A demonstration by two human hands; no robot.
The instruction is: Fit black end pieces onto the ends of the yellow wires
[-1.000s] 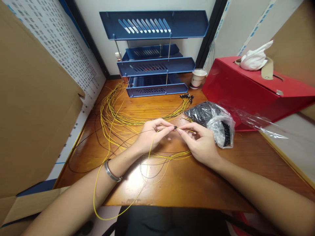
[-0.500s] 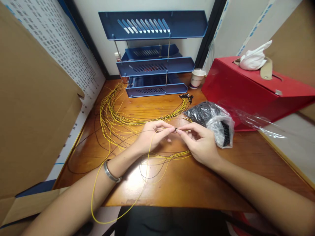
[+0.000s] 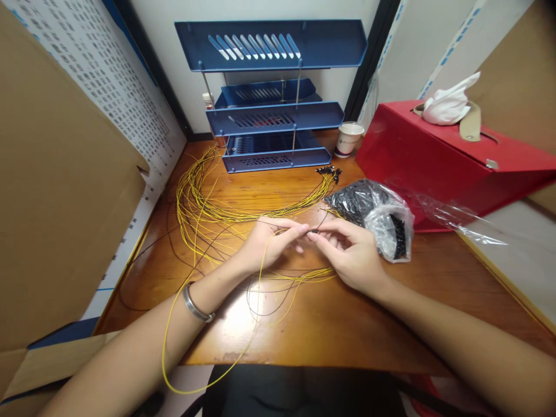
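Above the middle of the table, my left hand (image 3: 273, 240) pinches the ends of a thin yellow wire and a dark wire between thumb and forefinger. The yellow wire (image 3: 164, 353) hangs in a long loop past my left wrist and below the table's edge. Fingertip to fingertip with it, my right hand (image 3: 354, 249) is closed in a pinch on a small black connector (image 3: 313, 231). A short dark wire end sticks up by the right fingers. Whether the wires sit inside the connector is too small to tell.
A coil of yellow and dark wires (image 3: 191, 191) lies at left, its black connector ends (image 3: 330, 172) toward the back. Near my right hand rests a plastic bag of black parts (image 3: 351, 200). Behind stand a blue tray rack (image 3: 273, 119), a paper cup (image 3: 348, 140) and a red box (image 3: 408, 150).
The black connector has turned and shows more between my fingertips. A dark wire end now points up beside my right fingers; the light tip past them is gone from view.
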